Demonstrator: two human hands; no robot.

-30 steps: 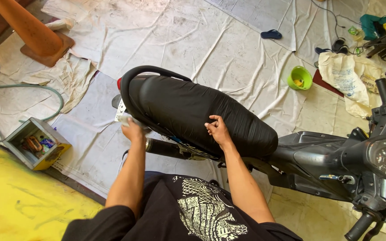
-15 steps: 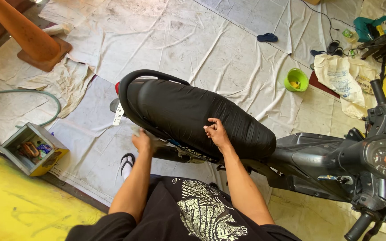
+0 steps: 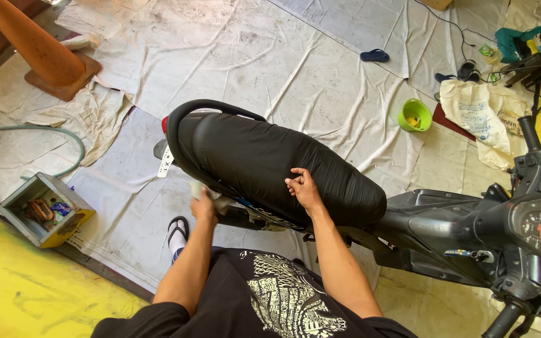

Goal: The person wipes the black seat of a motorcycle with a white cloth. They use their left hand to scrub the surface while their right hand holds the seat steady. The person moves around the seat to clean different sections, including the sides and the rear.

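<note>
On seat (image 3: 270, 163): right hand (image 3: 303, 188) flat | left hand (image 3: 204, 205) grasping cloth (image 3: 211, 195) | seat runs left-right

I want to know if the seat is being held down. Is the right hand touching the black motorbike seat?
Touching. The head view shows the right hand lying flat on the near edge of the black seat, fingers bent against its top, with no gap showing.

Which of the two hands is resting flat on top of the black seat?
The right hand: its palm lies on the black seat. The left hand is lower, at the side under the seat, holding a light cloth.
</note>
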